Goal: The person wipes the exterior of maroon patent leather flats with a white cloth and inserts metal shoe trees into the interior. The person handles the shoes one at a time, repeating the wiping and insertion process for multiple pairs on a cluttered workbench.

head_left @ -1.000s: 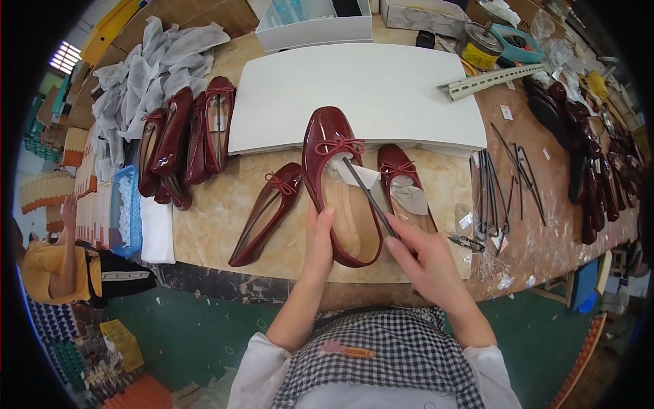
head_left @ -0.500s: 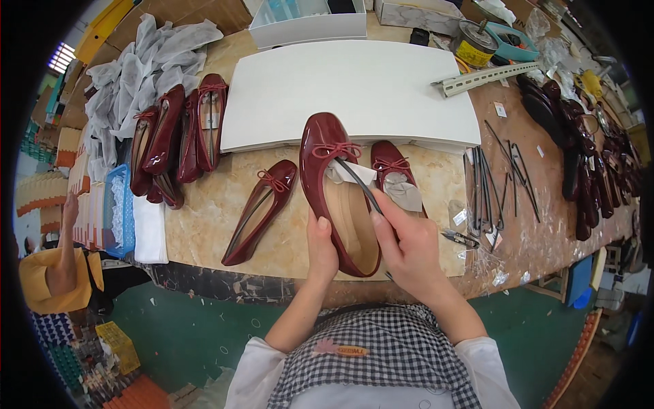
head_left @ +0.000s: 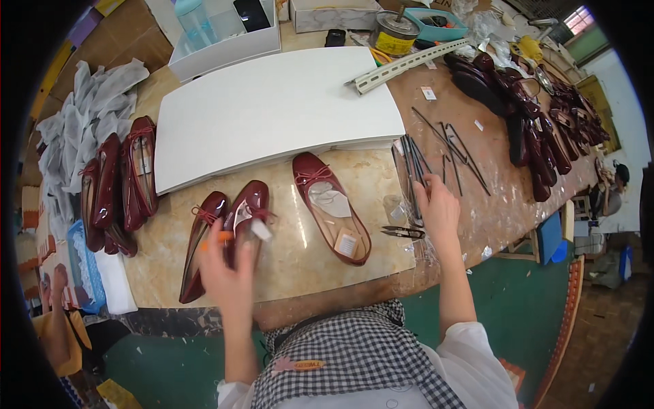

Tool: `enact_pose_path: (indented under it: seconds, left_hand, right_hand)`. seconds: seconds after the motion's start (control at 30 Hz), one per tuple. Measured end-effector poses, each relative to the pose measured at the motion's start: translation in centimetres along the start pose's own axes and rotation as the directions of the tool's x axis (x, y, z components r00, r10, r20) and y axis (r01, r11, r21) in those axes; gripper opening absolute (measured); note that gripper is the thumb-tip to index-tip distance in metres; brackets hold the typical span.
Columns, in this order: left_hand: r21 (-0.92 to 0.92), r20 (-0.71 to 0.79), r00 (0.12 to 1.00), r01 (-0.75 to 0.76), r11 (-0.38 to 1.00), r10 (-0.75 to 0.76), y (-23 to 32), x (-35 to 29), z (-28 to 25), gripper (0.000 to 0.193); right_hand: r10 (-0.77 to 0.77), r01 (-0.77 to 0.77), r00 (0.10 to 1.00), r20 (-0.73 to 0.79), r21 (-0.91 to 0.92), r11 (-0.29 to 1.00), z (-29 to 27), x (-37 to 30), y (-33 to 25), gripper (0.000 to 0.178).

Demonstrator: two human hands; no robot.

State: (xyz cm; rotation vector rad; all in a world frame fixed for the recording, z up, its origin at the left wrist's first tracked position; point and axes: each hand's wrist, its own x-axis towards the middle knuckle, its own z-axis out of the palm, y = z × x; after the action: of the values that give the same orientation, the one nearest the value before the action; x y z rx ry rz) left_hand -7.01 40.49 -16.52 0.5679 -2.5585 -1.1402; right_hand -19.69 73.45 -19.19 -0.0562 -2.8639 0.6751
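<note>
My left hand, smeared by motion, is over the heel end of a dark red patent ballet flat. A blurred white piece shows beside its fingers, and a small orange patch at their tips. Left of it another red flat lies with a dark rod along its inside. A third flat, with crumpled paper in its toe and a label on its insole, lies between my hands. My right hand reaches the near ends of a bundle of thin dark rods, thumb and finger apart.
A white board stack spans the back. Thread snips lie by my right wrist. More red flats stand at left near grey tissue. Dark red shoes heap at right, beyond loose rods and a metal strip.
The flat held in both hands now lies on the table beside the left flat. My right hand has left it and moved right to the rods. The view has shifted right.
</note>
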Motion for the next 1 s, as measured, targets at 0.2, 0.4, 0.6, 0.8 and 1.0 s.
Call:
enact_pose_path:
  seconds: [0.2,0.4,0.6,0.8,1.0]
  left_hand:
    - [0.006,0.516,0.852,0.101,0.995,-0.090,3.6,0.9,8.4,0.073]
    - [-0.791,0.612,0.791,0.611,0.035,0.014,0.0,-1.8,8.3,0.061]
    - [-0.809,0.469,0.878,0.472,0.350,-0.099,-1.4,-0.4,6.1,0.067]
    - [-0.778,0.316,0.948,0.240,0.581,0.032,-0.7,-0.8,5.9,0.079]
    - [-0.788,0.180,0.983,0.130,0.601,0.023,0.7,-2.1,6.7,0.094]
  right_hand:
    - [-0.038,0.029,0.999,-0.032,-0.229,0.973,1.3,1.1,3.4,0.027]
    - [0.043,-0.111,0.987,0.158,0.454,0.884,-1.4,-2.0,-2.7,0.024]
    - [-0.251,-0.271,0.783,0.569,0.675,0.686,-3.4,-6.0,-11.8,0.038]
    - [-0.272,-0.346,0.736,0.620,0.689,0.637,-2.1,-5.4,-14.6,0.035]
    - [-0.347,0.114,0.908,0.235,0.658,0.744,-1.3,-6.0,-16.3,0.031]
